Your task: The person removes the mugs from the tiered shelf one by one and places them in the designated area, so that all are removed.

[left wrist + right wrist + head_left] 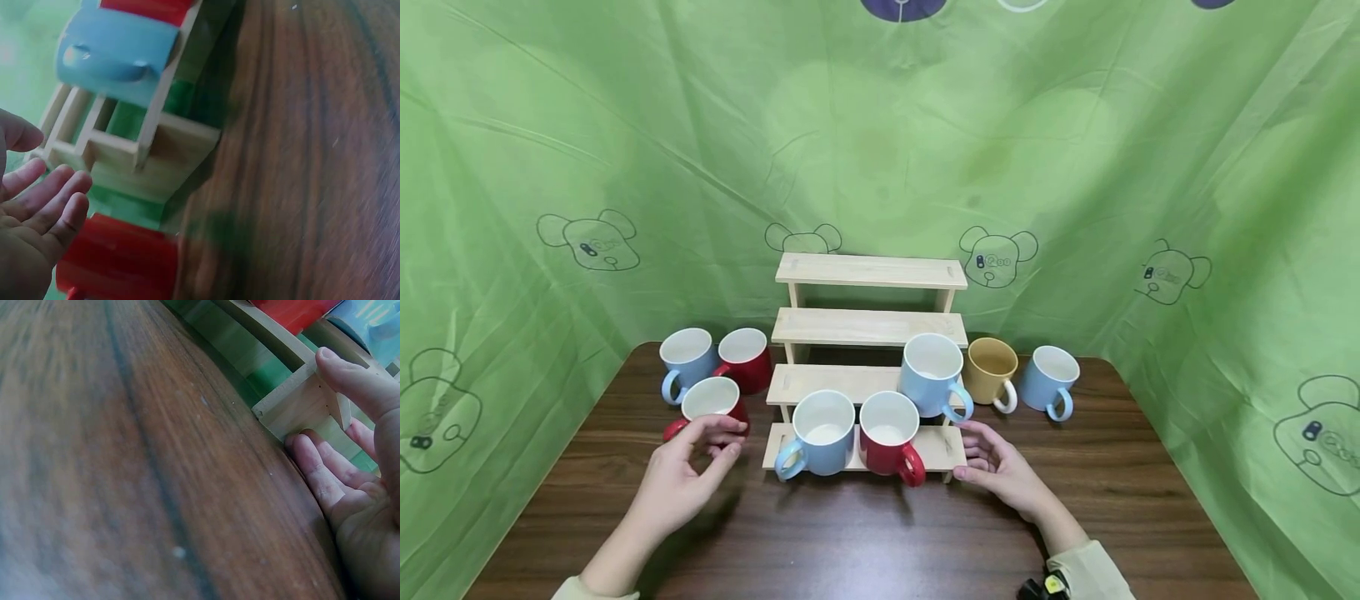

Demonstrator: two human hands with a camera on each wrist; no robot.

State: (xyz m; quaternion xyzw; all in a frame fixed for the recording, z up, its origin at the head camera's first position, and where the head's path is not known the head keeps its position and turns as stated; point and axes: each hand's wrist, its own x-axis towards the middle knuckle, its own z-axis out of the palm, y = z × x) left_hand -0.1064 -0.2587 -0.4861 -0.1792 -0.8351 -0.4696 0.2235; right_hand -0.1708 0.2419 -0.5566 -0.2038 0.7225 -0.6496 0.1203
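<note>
A wooden stepped stand [865,327] stands on the table. Its lowest step carries a light blue mug [823,433] and a red mug [889,433]; another light blue mug [932,375] is on the step above, at the right. My right hand [1000,471] grips the right end of the lowest step, its thumb at the front edge and fingers by the side panel [297,403]. Left of the stand, my left hand [681,475] hovers at a red mug [711,398], partly covering it. In the left wrist view its fingers [62,194] are spread loosely, holding nothing.
Behind the left hand stand a light blue mug [687,358] and another red mug [745,360]. Right of the stand are a yellow mug [988,367] with a white handle and a light blue mug [1049,379]. Green cloth [880,150] hangs behind the brown table [865,550].
</note>
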